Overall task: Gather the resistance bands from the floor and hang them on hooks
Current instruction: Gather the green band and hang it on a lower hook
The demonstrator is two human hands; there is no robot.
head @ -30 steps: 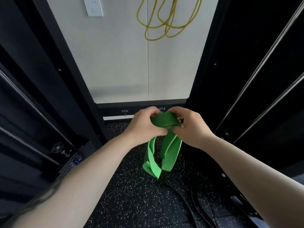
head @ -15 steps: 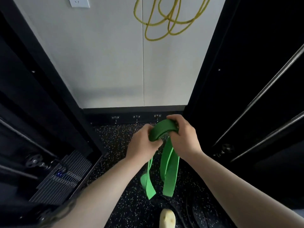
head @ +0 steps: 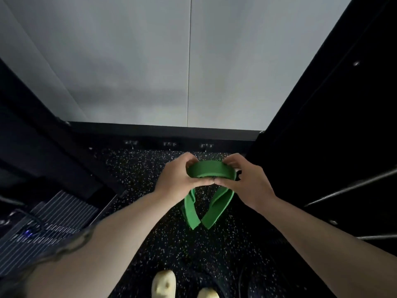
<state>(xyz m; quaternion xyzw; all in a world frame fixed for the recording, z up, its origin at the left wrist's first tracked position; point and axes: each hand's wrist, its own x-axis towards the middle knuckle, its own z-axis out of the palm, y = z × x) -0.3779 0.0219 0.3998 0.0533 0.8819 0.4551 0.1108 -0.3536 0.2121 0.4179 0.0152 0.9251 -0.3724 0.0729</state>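
my left hand (head: 178, 177) and right hand (head: 245, 181) each grip one end of a folded green band (head: 211, 172), held above the speckled floor (head: 163, 244), its loops dangling between my wrists. to hang it well, i should keep the folds stacked and open one clear loop. no hooks are visible; the dark racks (head: 343, 130) beside me perhaps hide them.
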